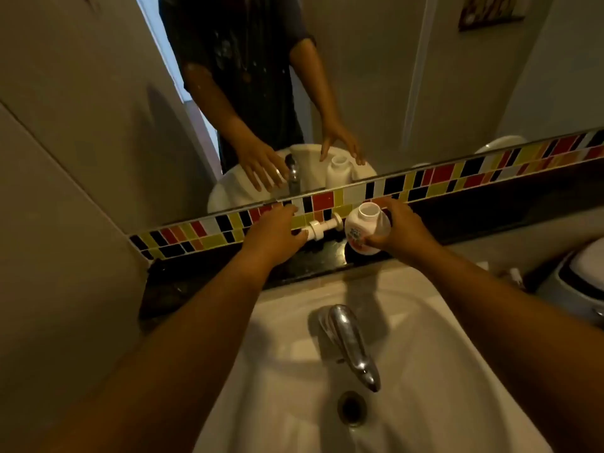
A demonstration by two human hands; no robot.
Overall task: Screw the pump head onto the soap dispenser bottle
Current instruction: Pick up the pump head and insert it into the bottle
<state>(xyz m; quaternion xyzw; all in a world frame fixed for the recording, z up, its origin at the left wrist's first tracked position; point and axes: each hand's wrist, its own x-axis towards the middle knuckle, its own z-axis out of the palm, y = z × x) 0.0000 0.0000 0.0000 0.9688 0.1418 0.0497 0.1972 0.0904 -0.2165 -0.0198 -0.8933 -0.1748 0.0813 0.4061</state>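
The pump head (322, 227) lies on its side on the dark worktop (313, 256), long axis left-right, pinched by the left hand (274, 232) just left of the upright open bottle (367, 228), which the right hand (403, 232) wraps.

Narrow dark polished stone surface (327, 253) running between the white ceramic sink (425, 322) and the multicoloured tile strip (202, 230). On it: a white plastic pump head (322, 227) lying on its side, and, just beside it, a white open-necked soap dispenser bottle (366, 228), tilted.
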